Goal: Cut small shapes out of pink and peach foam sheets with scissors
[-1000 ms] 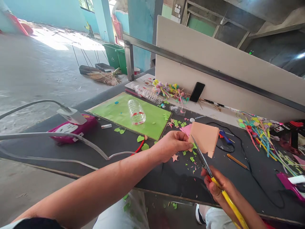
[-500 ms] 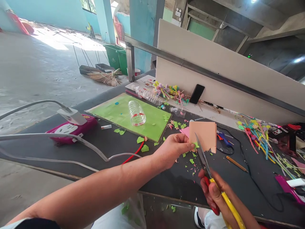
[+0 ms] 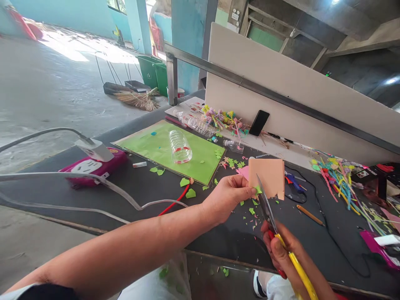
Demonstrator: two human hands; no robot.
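Between thumb and fingertips, my left hand (image 3: 229, 196) pinches a small piece of green paper (image 3: 258, 190). My right hand (image 3: 286, 250) is wrapped round the red and yellow handles of a pair of scissors (image 3: 268, 212). The scissor blades point up and away from me, right beside the green piece; whether they touch it I cannot tell. Behind them lies a stack of peach paper squares (image 3: 270, 175), notched along its near edge. Green scraps (image 3: 251, 211) and tiny pink bits are scattered on the dark table under my hands.
Left of my hands are a green sheet (image 3: 140, 143) bearing a cut plastic bottle (image 3: 180, 146), and a magenta power strip (image 3: 93, 166) with white cables. A phone (image 3: 259, 123) leans at the back. To the right lie a blue glue gun (image 3: 294, 182), a brown stick (image 3: 310, 214) and colourful pipe-cleaner stems (image 3: 340, 177).
The scissor handles have drawn slightly closer together in my right hand. My left hand keeps its pinch on the green piece; the view has shifted a little.
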